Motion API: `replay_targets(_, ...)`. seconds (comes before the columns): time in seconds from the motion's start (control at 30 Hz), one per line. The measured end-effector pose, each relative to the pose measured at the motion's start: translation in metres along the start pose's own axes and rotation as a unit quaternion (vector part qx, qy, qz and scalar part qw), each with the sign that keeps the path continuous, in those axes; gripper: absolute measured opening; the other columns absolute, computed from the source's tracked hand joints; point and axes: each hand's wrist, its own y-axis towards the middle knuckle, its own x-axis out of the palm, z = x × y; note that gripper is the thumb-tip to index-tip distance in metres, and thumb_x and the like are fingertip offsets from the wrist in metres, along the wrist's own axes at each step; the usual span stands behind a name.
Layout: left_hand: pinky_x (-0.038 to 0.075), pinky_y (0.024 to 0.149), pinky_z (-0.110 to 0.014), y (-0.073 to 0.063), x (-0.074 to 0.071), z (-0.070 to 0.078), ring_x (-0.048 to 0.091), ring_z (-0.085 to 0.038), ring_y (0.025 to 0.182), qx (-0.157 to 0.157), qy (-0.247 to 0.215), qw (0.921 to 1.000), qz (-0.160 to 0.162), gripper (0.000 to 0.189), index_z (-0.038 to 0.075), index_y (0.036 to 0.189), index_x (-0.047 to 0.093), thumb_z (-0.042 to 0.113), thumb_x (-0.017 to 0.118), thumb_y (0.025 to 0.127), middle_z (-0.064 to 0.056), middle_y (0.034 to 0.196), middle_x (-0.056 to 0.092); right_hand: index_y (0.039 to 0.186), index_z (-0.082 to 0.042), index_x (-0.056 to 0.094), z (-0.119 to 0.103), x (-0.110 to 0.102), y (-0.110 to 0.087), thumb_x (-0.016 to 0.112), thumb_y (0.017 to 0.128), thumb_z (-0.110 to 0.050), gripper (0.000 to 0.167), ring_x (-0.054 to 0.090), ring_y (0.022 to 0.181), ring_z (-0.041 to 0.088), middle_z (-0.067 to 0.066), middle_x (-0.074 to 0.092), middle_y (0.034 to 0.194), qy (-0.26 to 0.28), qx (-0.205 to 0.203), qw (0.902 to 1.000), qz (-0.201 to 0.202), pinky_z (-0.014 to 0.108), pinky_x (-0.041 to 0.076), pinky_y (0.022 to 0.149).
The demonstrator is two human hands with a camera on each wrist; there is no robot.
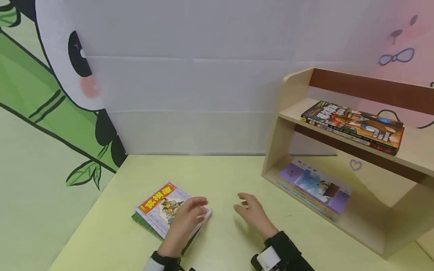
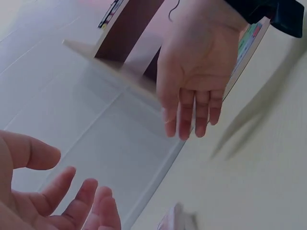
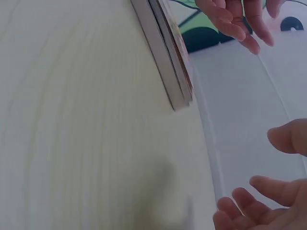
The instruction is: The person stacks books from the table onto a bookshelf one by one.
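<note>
My left hand [image 1: 187, 223] hovers over the right part of a stack of books, its fingers loosely bent and holding nothing. On top of that stack lies a comic book [image 1: 162, 205] with a red and yellow title, and a green-covered book [image 1: 146, 225] shows beneath it. To the right, above the bare tabletop, my right hand [image 1: 253, 215] has thumb and fingers spread with nothing between them. The left wrist view shows the right hand's palm [image 2: 199, 67] facing that camera. In the right wrist view the book stack's page edges [image 3: 165, 57] appear beside the hands.
A wooden two-level shelf [image 1: 272, 145] stands at the right. Dark-covered books [image 1: 352, 124] lie flat on its upper board, and purple-covered books [image 1: 315, 188] lie on the lower one. A pale wall covering [image 1: 203, 94] rises behind the table [image 1: 227, 173].
</note>
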Motion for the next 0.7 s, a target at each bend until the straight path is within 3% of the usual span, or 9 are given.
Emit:
replay_targets(0.13,0.043,0.101,-0.047,-0.013,-0.044,-0.003,0.046,-0.035,0.124,-0.011,0.015,0.9953,0.095,0.040,-0.005,0.135,0.045,0.007,0.049,0.096,-0.022,0.142,0.043,0.135,0.006,0.049,-0.013,0.033,0.008,0.062,0.094,-0.018,0.049,0.051,0.119,0.041,0.025,0.051,0.134,0.024,0.023,0.9971,-0.068,0.052,0.047,0.092)
replay_targets(0.3,0.029,0.109,-0.051,-0.025,-0.082,-0.011,0.030,-0.036,0.133,-0.036,0.004,0.9836,0.176,0.048,-0.008,0.142,0.032,0.006,0.042,0.097,-0.025,0.149,0.029,0.133,0.008,0.050,-0.023,0.063,0.016,0.062,0.094,-0.018,0.048,0.053,0.118,0.041,0.026,0.054,0.131,0.041,0.028,0.9944,-0.093,0.053,0.045,0.095)
replay_targets(0.47,0.022,0.113,-0.053,-0.024,-0.083,-0.014,0.018,-0.040,0.140,-0.051,-0.023,0.9810,0.186,0.061,-0.007,0.149,0.018,0.005,0.042,0.094,-0.030,0.154,0.013,0.133,0.007,0.051,-0.027,0.074,0.021,0.062,0.093,-0.016,0.048,0.052,0.118,0.041,0.025,0.055,0.131,0.038,0.026,0.9946,-0.093,0.052,0.045,0.095)
replay_targets(0.6,0.010,0.116,-0.055,-0.022,-0.077,-0.011,0.000,-0.042,0.145,-0.055,-0.047,0.9799,0.186,0.073,-0.004,0.152,-0.001,0.010,0.044,0.096,-0.031,0.156,-0.011,0.135,0.007,0.050,-0.028,0.077,0.022,0.062,0.092,-0.016,0.050,0.052,0.118,0.039,0.024,0.055,0.132,0.031,0.022,0.9936,-0.107,0.052,0.044,0.096)
replay_targets(0.7,0.004,0.116,-0.056,-0.022,-0.073,-0.011,-0.004,-0.044,0.144,-0.064,-0.055,0.9780,0.191,0.081,0.000,0.152,-0.012,0.015,0.046,0.098,-0.030,0.155,-0.016,0.134,0.007,0.051,-0.027,0.079,0.022,0.063,0.092,-0.017,0.050,0.053,0.119,0.039,0.023,0.057,0.131,0.028,0.020,0.9936,-0.108,0.051,0.044,0.097)
